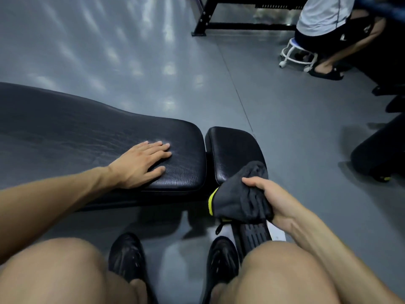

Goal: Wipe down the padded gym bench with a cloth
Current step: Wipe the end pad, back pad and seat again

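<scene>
The padded bench [92,137] runs low across the room in front of the person, a long black back pad stretching off to the left and a shorter seat pad [232,150] set just past a narrow gap at its right end. The left hand [140,164] lies flat on the near right corner of the long pad — fingers straight and together, palm down, holding nothing, the bare forearm reaching in from the lower left.

The right hand [268,198] is clenched around a dark grey cloth [238,194], bunched and folded, thumb over the top of it. The cloth sits at the near edge of the seat pad, its upper fold touching the pad's front corner, the rest hanging down over the bench frame, where a yellow trim [210,202] shows on the frame just to the left of the fabric. Below the hand a black slotted bracket [254,234] of the frame angles toward the floor.

The person squats close — bare knees fill the bottom of the view, with two black shoes [127,257] planted on the grey floor [131,51] between them.

Well apart, at the upper right, another person [333,25] in a pale shirt and dark shorts sits on a small white wheeled stool [293,55], beside a black equipment frame [238,20].
</scene>
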`<act>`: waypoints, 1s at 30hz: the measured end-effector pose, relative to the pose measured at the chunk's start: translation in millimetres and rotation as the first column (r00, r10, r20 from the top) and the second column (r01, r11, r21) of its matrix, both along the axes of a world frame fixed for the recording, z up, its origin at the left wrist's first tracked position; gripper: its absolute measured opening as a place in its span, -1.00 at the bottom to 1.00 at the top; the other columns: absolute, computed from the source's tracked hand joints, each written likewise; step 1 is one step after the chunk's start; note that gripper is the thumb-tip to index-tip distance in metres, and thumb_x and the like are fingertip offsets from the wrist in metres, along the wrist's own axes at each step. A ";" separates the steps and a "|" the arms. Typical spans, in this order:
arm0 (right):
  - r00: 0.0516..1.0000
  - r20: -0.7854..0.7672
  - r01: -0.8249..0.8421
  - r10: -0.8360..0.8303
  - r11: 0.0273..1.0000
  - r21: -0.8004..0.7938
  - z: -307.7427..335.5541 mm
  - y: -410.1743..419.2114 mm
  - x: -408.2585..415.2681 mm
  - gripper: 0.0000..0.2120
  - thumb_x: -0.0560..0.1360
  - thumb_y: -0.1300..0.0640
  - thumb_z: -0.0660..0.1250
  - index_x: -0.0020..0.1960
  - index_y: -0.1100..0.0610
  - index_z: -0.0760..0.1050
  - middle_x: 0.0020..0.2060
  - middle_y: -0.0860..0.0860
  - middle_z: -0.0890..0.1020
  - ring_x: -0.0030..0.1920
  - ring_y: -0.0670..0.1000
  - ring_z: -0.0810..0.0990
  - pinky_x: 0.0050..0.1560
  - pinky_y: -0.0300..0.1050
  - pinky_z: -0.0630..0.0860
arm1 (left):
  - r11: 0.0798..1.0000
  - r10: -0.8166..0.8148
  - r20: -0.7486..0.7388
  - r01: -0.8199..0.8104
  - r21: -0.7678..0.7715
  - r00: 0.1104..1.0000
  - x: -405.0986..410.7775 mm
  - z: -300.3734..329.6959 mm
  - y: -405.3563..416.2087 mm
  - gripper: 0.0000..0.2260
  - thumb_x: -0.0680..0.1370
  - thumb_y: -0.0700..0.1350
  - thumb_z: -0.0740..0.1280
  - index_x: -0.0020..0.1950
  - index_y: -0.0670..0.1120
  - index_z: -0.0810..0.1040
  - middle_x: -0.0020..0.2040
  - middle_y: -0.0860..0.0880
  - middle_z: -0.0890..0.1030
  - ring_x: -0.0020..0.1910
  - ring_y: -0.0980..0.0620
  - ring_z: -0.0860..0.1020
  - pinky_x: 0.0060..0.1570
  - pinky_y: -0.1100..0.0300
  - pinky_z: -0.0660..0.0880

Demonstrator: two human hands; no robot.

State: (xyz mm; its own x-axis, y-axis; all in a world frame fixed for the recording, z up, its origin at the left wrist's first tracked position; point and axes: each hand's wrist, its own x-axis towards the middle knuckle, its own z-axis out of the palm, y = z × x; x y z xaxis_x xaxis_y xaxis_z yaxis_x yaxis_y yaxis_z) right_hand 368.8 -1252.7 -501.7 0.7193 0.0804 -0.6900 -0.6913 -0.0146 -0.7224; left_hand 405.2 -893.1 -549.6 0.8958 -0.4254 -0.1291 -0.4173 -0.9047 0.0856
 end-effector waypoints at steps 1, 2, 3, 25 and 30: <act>0.997 0.041 -0.069 0.070 0.997 -0.030 12.4 -1.4 4.3 -0.78 0.53 0.13 0.38 0.06 0.28 0.63 -0.08 0.23 0.74 -0.09 0.15 0.74 -0.05 -0.02 0.65 | 1.000 -0.026 -0.069 0.026 0.000 0.997 5.1 5.3 3.8 -0.18 0.51 0.47 -0.21 0.60 0.03 0.26 0.65 0.07 0.10 0.63 0.11 0.02 0.57 0.15 -0.14; 0.988 0.081 -0.128 0.133 0.990 -0.059 24.6 -0.5 9.7 -0.82 0.54 0.15 0.37 0.02 0.25 0.64 -0.11 0.21 0.74 -0.15 0.12 0.75 -0.14 -0.07 0.66 | 0.999 -0.047 -0.137 0.050 0.014 0.989 11.3 10.8 7.2 -0.09 0.45 0.53 -0.29 0.61 0.03 0.21 0.65 0.08 0.05 0.62 0.14 -0.04 0.56 0.19 -0.17; 0.977 0.113 -0.171 0.179 0.982 -0.082 36.7 2.8 16.4 -0.86 0.55 0.16 0.36 -0.02 0.23 0.64 -0.14 0.19 0.74 -0.19 0.09 0.74 -0.19 -0.10 0.66 | 0.996 -0.064 -0.190 0.073 0.042 0.980 16.5 16.9 8.4 -0.04 0.41 0.56 -0.31 0.63 0.03 0.17 0.66 0.07 0.02 0.62 0.15 -0.07 0.56 0.20 -0.18; 0.739 0.377 -0.193 0.558 0.712 -0.675 -22.6 153.3 162.1 -0.82 0.54 0.07 0.28 0.14 -0.01 0.50 0.04 0.02 0.62 0.09 0.11 0.57 0.00 -0.11 0.35 | 0.999 -0.035 0.070 0.034 0.019 0.997 1.6 -11.6 6.4 -0.42 0.67 0.20 -0.20 0.66 0.03 0.02 0.67 0.02 -0.06 0.64 0.05 -0.12 0.60 0.03 -0.21; 0.658 0.353 -0.165 0.665 0.585 -0.794 -37.2 147.4 110.8 -0.56 0.55 0.15 0.28 0.43 0.08 0.42 0.39 0.23 0.50 0.40 0.27 0.43 0.32 0.00 0.33 | 1.000 -0.020 0.095 0.021 -0.014 0.995 -1.1 -11.6 6.1 -0.43 0.66 0.20 -0.15 0.63 0.03 0.14 0.67 0.02 0.07 0.64 0.04 -0.02 0.60 0.02 -0.14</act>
State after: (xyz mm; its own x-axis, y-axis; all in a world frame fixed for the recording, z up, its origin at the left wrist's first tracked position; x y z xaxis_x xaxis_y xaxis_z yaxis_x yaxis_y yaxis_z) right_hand 479.6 -1105.3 -538.9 0.9669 0.2057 -0.1511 0.0787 -0.8033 -0.5903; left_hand 404.1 -886.9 -561.2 0.8948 -0.4449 -0.0379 -0.4424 -0.8949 0.0582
